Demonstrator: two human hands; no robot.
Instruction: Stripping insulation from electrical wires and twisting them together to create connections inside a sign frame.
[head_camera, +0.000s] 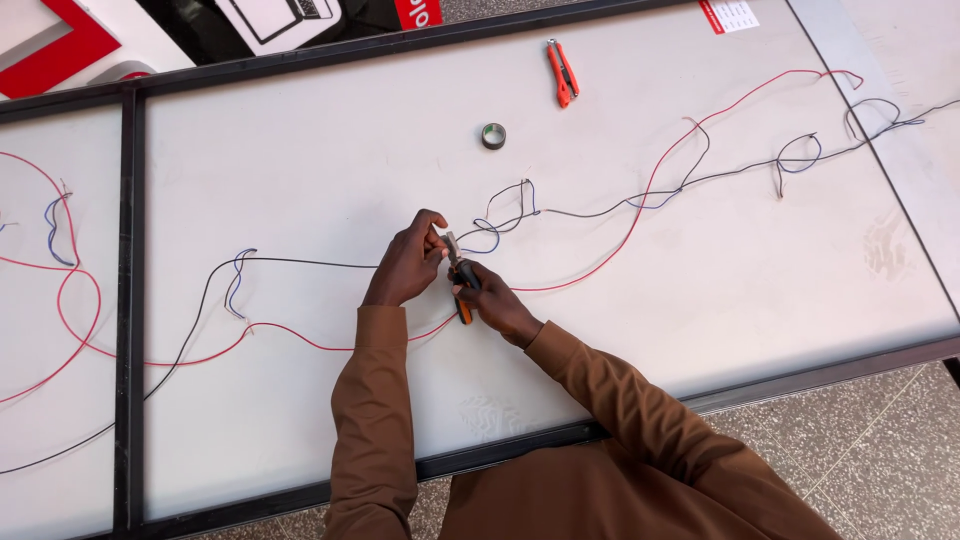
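My left hand (408, 262) pinches a wire end at the middle of a white panel (300, 420). My right hand (492, 300) grips small pliers with orange and black handles (462, 290), their jaws meeting the wire at my left fingertips. A red wire (640, 210) and a black wire (300, 262) run across the panel from left to right, with short blue loops (236, 285) branching off. Both of my sleeves are brown.
A second pair of orange pliers (562, 72) lies near the panel's far edge, and a small roll of dark tape (493, 135) sits below it. A black metal frame (130, 300) divides the panels. Red and white sign pieces (70, 40) lie beyond. Tiled floor (880, 440) is at right.
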